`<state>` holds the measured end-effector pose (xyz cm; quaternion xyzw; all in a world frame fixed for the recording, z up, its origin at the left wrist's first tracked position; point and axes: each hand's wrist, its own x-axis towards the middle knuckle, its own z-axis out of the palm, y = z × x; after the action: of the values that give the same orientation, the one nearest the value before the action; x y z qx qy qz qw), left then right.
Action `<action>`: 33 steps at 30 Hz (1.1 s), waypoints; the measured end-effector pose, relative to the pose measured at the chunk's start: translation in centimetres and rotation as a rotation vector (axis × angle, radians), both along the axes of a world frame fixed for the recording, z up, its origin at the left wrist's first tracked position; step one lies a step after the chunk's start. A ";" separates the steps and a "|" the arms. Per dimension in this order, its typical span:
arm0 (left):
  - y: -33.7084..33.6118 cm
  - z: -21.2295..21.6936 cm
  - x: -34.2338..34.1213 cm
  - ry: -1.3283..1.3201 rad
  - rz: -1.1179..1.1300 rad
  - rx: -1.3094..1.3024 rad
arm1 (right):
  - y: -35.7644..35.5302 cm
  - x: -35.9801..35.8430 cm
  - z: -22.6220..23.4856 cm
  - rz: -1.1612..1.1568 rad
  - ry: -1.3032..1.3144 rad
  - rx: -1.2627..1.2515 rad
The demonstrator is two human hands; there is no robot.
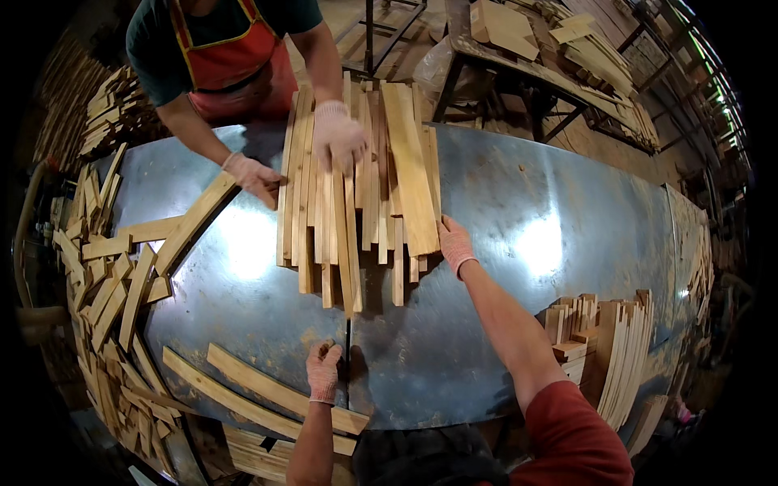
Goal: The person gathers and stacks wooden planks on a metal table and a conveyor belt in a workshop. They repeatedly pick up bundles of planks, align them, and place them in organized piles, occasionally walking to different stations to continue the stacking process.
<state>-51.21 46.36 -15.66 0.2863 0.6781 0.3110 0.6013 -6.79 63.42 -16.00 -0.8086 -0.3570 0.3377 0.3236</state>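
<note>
Pink-gloved right hand [456, 245] against right side of long pale wooden strips [369, 202], grip unclear; pink-gloved left hand [322, 374] nearer, fingers curled, hold unclear. Broad grey metal table [446, 356] beneath. Strips piled far centre. Two long flat tan wooden planks [271, 387] near left.

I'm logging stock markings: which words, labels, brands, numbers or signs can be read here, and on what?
None can be read.
No lettering shows on the pile of wooden strips, the metal tabletop or the red apron.
Any marks on the stacked strips at lower right are too small to tell.
</note>
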 end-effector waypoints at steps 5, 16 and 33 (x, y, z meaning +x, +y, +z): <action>1.1 1.7 0.1 -0.059 0.020 0.002 | 0.0 0.3 1.0 0.129 -0.134 -0.030; 23.1 8.4 3.1 0.604 -0.204 0.530 | 3.9 1.8 -1.5 -0.027 0.120 0.161; 40.6 5.8 11.4 0.914 -0.399 0.245 | 8.0 2.6 -3.2 0.141 -0.135 -0.066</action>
<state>-39.81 86.96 -9.84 0.5854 0.7623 0.1104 0.2529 -4.22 71.38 -19.19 -0.8126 -0.4229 0.3158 0.2473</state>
